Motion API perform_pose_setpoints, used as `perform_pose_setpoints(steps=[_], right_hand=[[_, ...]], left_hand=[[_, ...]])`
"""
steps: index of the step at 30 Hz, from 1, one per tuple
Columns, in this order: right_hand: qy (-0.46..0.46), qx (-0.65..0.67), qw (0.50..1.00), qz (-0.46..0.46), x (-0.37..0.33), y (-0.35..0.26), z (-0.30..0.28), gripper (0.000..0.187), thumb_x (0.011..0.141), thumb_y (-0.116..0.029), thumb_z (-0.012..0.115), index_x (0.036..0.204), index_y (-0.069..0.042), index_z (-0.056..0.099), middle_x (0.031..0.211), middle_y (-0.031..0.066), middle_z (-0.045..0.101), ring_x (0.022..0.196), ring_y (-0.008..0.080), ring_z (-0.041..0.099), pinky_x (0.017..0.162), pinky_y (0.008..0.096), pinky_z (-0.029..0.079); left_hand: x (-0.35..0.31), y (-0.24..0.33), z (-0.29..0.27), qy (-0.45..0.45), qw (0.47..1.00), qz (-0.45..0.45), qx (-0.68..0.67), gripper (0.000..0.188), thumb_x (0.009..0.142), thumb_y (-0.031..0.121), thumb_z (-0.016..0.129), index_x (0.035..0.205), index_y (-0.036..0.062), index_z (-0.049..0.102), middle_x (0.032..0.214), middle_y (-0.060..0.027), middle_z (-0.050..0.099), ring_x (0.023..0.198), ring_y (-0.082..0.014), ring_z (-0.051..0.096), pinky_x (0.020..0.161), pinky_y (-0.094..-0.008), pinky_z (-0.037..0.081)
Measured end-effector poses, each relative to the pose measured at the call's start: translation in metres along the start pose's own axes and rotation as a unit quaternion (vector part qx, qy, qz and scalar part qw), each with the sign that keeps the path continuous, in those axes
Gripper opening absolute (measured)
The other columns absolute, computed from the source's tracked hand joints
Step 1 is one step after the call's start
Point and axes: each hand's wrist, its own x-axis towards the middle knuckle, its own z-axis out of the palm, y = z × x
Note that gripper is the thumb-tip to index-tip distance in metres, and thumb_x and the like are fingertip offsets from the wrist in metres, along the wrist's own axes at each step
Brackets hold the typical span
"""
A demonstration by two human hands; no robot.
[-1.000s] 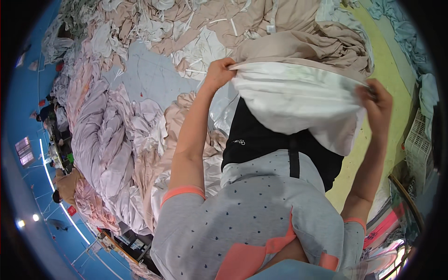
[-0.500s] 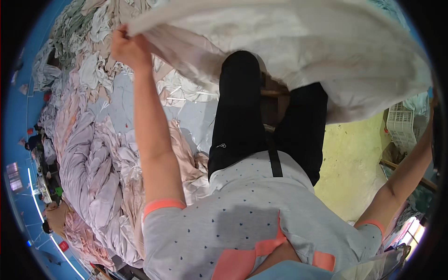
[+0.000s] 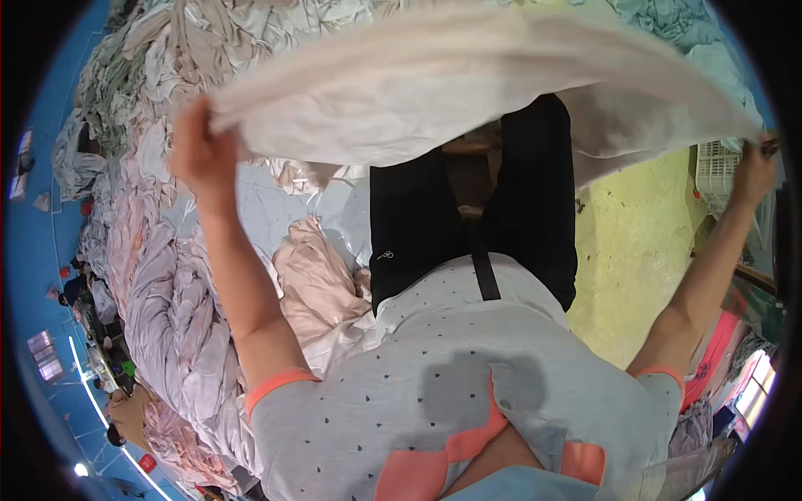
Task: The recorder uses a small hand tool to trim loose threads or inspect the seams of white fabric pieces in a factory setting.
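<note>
A wide, pale beige cloth is stretched between my two hands and billows over my knees. At its left corner my left hand is closed on the edge, the arm reaching forward. Far out to the right, my right hand grips the opposite corner, close to the rim of the picture. The middle of the cloth is blurred by motion and arches away from me. Its underside shows on the right, beyond my black-trousered leg.
Heaps of pale lilac and pink cloth lie to my left, with grey-green cloth beyond. A peach cloth lies beside my left leg. A white plastic crate stands at the right. Another person is at the far left.
The cloth has swung up and its near edge has pulled away from my left knee. My left hand moved left and nearer; my right hand came into clearer view at the right.
</note>
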Motion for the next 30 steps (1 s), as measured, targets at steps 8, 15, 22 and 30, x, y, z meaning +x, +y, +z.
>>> perform_pose_setpoints(steps=[8, 15, 22, 30], right_hand=[[-0.137, 0.408, 0.876, 0.218, -0.249, -0.12, 0.041, 0.009, 0.083, -0.003, 0.067, 0.091, 0.0, 0.064, 0.075, -0.0025, 0.058, 0.07, 0.0051, 0.051, 0.066, 0.02, 0.043], [-0.195, 0.411, 0.849, 0.268, -0.301, -0.128, 0.049, 0.009, 0.085, -0.005, 0.068, 0.089, 0.002, 0.064, 0.078, -0.0022, 0.061, 0.071, 0.0048, 0.053, 0.067, 0.0191, 0.044], [-0.205, 0.411, 0.832, 0.313, -0.306, -0.135, 0.054, 0.011, 0.085, -0.008, 0.069, 0.091, 0.001, 0.065, 0.075, -0.0032, 0.06, 0.067, 0.0039, 0.049, 0.061, 0.0188, 0.04], [-0.239, 0.42, 0.813, 0.325, -0.298, -0.151, 0.026, 0.021, 0.087, -0.002, 0.061, 0.108, 0.003, 0.063, 0.094, 0.0065, 0.067, 0.079, 0.0104, 0.064, 0.075, 0.0223, 0.047]], left_hand=[[-0.183, 0.014, 0.024, -0.217, 0.96, -0.149, -0.094, 0.036, 0.067, -0.009, 0.056, 0.097, 0.0082, 0.064, 0.079, -0.011, 0.061, 0.067, -0.0283, 0.062, 0.058, -0.0334, 0.05], [-0.206, 0.046, 0.036, -0.259, 0.928, -0.237, -0.127, 0.029, 0.074, -0.007, 0.06, 0.099, 0.0069, 0.064, 0.083, -0.0083, 0.063, 0.07, -0.0237, 0.062, 0.065, -0.0302, 0.05], [-0.195, 0.07, 0.029, -0.34, 0.899, -0.228, -0.153, 0.032, 0.073, -0.005, 0.062, 0.104, 0.0045, 0.061, 0.086, -0.0099, 0.063, 0.077, -0.0261, 0.062, 0.072, -0.0335, 0.05], [-0.15, 0.16, 0.014, -0.275, 0.884, -0.271, -0.263, 0.026, 0.077, -0.01, 0.054, 0.1, -0.0006, 0.059, 0.092, -0.0125, 0.06, 0.085, -0.0224, 0.064, 0.071, -0.03, 0.049]])
